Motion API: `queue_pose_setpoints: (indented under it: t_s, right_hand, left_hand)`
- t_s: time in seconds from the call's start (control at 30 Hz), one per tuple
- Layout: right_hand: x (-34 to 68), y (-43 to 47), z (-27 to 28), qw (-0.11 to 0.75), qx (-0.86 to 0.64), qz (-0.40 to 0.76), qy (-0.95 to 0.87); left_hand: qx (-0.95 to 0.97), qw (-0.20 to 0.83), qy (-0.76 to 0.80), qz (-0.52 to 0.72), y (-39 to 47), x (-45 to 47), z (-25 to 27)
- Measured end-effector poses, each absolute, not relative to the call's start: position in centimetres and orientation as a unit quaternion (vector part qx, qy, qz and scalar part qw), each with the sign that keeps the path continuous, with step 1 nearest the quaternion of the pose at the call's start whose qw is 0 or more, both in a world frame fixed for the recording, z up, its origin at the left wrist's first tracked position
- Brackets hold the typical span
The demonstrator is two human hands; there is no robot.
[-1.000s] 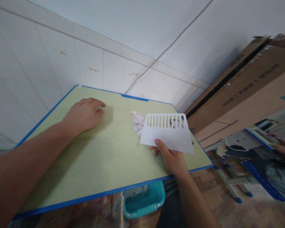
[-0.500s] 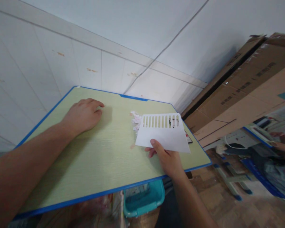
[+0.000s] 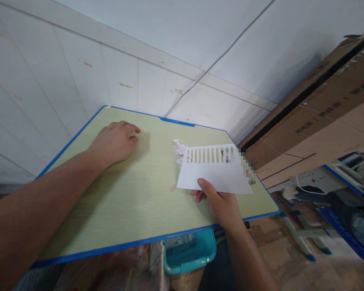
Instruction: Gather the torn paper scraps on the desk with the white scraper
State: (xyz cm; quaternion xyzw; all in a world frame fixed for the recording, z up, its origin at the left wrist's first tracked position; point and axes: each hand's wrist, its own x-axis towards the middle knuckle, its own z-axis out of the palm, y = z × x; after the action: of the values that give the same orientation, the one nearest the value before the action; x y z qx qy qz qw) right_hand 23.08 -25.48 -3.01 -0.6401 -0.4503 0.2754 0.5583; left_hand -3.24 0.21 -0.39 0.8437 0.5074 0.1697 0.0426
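My right hand (image 3: 223,204) grips a white paper card (image 3: 212,176) by its near edge, thumb on top and fingers underneath. A row of long narrow slots is cut through the card's far half, and the tabletop shows through them. Crumpled paper scraps (image 3: 179,148) lie at the card's left edge, partly covered by it. My left hand (image 3: 117,141) rests palm down on the light green tabletop (image 3: 133,194), its thumb and forefinger apart and nothing in it.
The blue-edged table stands against a white panelled wall (image 3: 151,85) with a grey cable (image 3: 204,74). Large cardboard boxes (image 3: 315,117) lean at the right. Below the near edge is a teal bin (image 3: 189,252). Farther right, a person sits near another desk (image 3: 346,180).
The view has shifted a little, so the table and hands appear slightly further right. My right hand still holds the card, and my left hand stays on the tabletop.
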Motion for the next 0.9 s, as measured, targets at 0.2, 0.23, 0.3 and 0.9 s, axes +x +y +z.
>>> queue_pose_setpoints:
  t_s: [0.2, 0.23, 0.3, 0.9]
  right_hand:
    - [22.9, -25.6, -2.6, 0.561, -0.643, 0.269, -0.447]
    - [22.8, -25.6, -2.6, 0.549, -0.649, 0.261, -0.457]
    - [22.8, -25.7, -2.5, 0.532, -0.654, 0.254, -0.473]
    - [20.5, -27.2, -2.1, 0.516, -0.654, 0.277, -0.479]
  left_hand:
    - [0.845, 0.04, 0.503, 0.179, 0.5, -3.4, -0.8]
    - [0.844, 0.038, 0.503, 0.182, 0.5, -3.4, -0.9]
    - [0.842, 0.037, 0.504, 0.189, 0.7, -3.5, -1.1]
    - [0.838, 0.04, 0.511, 0.187, 0.4, -3.2, -0.8]
